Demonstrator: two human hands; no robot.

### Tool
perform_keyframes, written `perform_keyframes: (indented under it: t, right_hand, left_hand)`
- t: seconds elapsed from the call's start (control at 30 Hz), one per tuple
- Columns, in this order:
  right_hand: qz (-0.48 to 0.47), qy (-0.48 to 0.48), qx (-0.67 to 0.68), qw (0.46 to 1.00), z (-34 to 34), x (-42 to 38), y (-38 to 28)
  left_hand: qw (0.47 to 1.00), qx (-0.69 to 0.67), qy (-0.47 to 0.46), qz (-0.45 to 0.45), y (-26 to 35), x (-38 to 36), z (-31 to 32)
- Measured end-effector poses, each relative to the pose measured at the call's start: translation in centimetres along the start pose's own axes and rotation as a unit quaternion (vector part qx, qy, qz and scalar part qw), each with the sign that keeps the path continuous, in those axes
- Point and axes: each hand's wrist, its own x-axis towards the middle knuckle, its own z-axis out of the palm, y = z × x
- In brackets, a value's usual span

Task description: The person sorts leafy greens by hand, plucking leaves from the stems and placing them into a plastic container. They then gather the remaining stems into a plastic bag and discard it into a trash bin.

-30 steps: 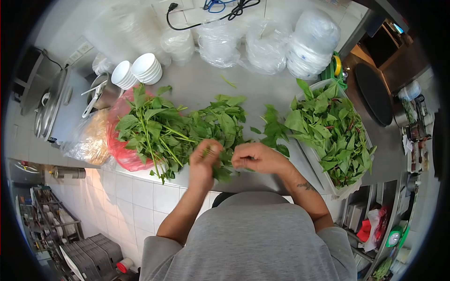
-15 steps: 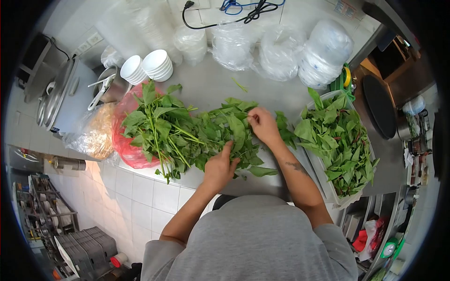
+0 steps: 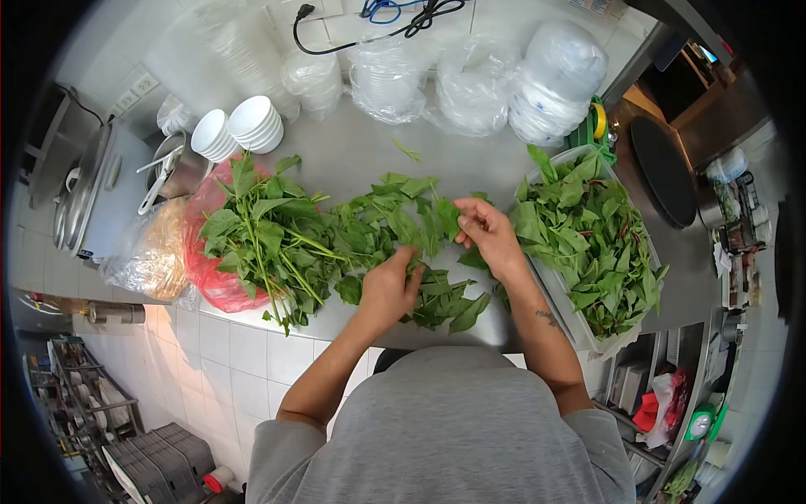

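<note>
My left hand [image 3: 389, 290] is closed over the greens at the middle of the counter, its thumb and forefinger at the lower end of a leafy sprig [image 3: 405, 228]. With thumb and fingertips, my right hand [image 3: 491, 238] pinches a green leaf [image 3: 447, 218] at the sprig's right side. Loose leaves [image 3: 449, 304] lie beneath and between both hands. To the left, a heap of leafy stems [image 3: 269, 235] rests partly on a red plastic bag [image 3: 206, 273]. A pale plastic tub [image 3: 564, 315] full of picked leaves [image 3: 592, 244] stands right of my right hand.
Stacked white bowls [image 3: 256, 126], a metal pot [image 3: 186, 168] and a clear bag of tan food [image 3: 155, 252] are at the left. Plastic-wrapped containers [image 3: 386, 84] line the wall. One stray stem [image 3: 405, 149] lies on the steel counter [image 3: 344, 160]. A round black pan [image 3: 663, 172] is far right.
My right hand has lifted slightly and turned, now pinching a leaf in plain view. The greens under my hands have spread apart, baring some counter. The whole view has shifted a little.
</note>
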Motion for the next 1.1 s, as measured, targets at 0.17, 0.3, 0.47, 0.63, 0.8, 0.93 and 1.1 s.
perform_keyframes:
  t: [0.17,0.3,0.47,0.63,0.8,0.93,1.1]
  right_hand:
    - [0.003,-0.012,0.008,1.0,0.2,-1.0,0.4]
    - [0.002,-0.046,-0.006,0.999,1.1,-2.6,-0.1]
    - [0.065,-0.041,0.066,0.995,0.0,-3.8,1.0]
    - [0.09,-0.044,0.095,0.99,-1.0,-4.2,2.2]
    - [-0.032,-0.056,-0.26,0.963,-0.3,-4.0,2.7]
    - [-0.045,-0.012,-0.281,0.959,3.0,-0.7,1.9]
    - [-0.236,0.057,-0.553,0.797,7.6,2.9,4.3]
  left_hand:
    - [0.993,-0.106,0.043,-0.036,1.1,1.7,0.4]
    - [0.979,-0.184,0.064,-0.055,0.6,2.4,1.3]
    - [0.976,-0.193,0.065,-0.073,-0.5,1.2,0.7]
    - [0.984,-0.171,0.042,-0.02,-1.9,-0.1,-1.0]
    - [0.994,-0.11,0.015,-0.013,-2.0,-1.4,-2.1]
    - [0.981,-0.16,-0.074,-0.076,-1.3,-2.1,-2.3]
    - [0.976,-0.162,-0.108,-0.093,-0.9,-2.7,-1.6]
